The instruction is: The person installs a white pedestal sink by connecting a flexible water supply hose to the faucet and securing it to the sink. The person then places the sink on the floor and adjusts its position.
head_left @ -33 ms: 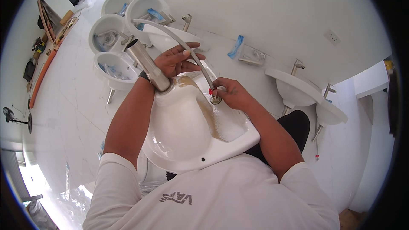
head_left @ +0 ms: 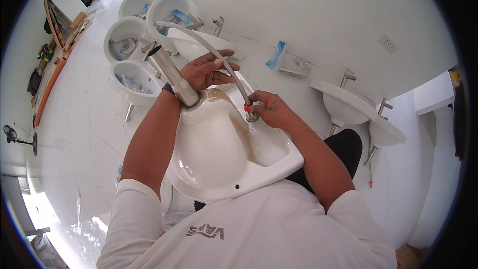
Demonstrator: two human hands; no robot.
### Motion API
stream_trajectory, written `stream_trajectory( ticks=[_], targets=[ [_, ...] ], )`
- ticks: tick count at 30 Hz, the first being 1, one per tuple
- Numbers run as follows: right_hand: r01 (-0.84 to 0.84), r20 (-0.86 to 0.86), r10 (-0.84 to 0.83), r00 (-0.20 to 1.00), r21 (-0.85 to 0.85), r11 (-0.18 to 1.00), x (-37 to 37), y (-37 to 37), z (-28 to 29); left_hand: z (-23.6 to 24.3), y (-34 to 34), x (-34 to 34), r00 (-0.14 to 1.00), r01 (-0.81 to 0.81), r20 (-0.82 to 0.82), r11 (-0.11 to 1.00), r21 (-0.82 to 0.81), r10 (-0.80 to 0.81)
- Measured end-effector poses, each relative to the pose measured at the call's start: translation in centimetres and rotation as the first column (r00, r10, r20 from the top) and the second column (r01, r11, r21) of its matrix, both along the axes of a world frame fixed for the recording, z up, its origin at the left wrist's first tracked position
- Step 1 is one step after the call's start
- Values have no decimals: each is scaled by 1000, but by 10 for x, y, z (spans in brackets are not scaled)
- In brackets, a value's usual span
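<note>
An upturned white washbasin (head_left: 214, 144) lies in front of my body, with its underside showing. A metal drain pipe (head_left: 172, 77) rises from it at a tilt beside my left wrist. From a metal fitting (head_left: 252, 117) on the basin, a grey braided hose (head_left: 206, 45) with a red tag at its lower end curves up to the far left. My left hand (head_left: 206, 69) steadies the hose partway along, thumb against it and fingers behind, loosely extended. Close above the fitting, my right hand (head_left: 271, 109) pinches the hose's lower end; its fingertips are partly hidden.
Several upright basins (head_left: 124, 35) holding taps and bagged parts stand at the far left. Two upturned-looking basins with taps (head_left: 348, 99) stand to the right by the wall. A bagged metal part (head_left: 295, 66) and a blue packet (head_left: 275, 55) lie beyond. An orange pipe (head_left: 48, 92) lies left.
</note>
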State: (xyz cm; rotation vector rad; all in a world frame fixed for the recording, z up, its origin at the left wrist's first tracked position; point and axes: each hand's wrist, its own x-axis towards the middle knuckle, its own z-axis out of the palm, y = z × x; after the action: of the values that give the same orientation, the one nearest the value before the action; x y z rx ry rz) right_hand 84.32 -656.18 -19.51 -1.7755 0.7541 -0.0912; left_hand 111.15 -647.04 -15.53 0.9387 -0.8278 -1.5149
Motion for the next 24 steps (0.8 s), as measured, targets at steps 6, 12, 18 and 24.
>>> stream_trajectory(
  ticks=[6,12,18,24],
  targets=[
    [-48,9,52,999,-229,972,3,-4,6,7,-5,0,1000,10,1,1000,2,-10],
    [-177,-73,161,984,-378,909,2,-12,0,11,-4,-2,999,38,2,998,43,-39],
    [-385,-215,326,921,-362,849,8,-33,3,15,-3,-4,997,36,69,998,43,-39],
    [-403,-186,358,915,-480,779,9,-34,9,17,0,-4,999,29,38,998,49,-31]
  ],
)
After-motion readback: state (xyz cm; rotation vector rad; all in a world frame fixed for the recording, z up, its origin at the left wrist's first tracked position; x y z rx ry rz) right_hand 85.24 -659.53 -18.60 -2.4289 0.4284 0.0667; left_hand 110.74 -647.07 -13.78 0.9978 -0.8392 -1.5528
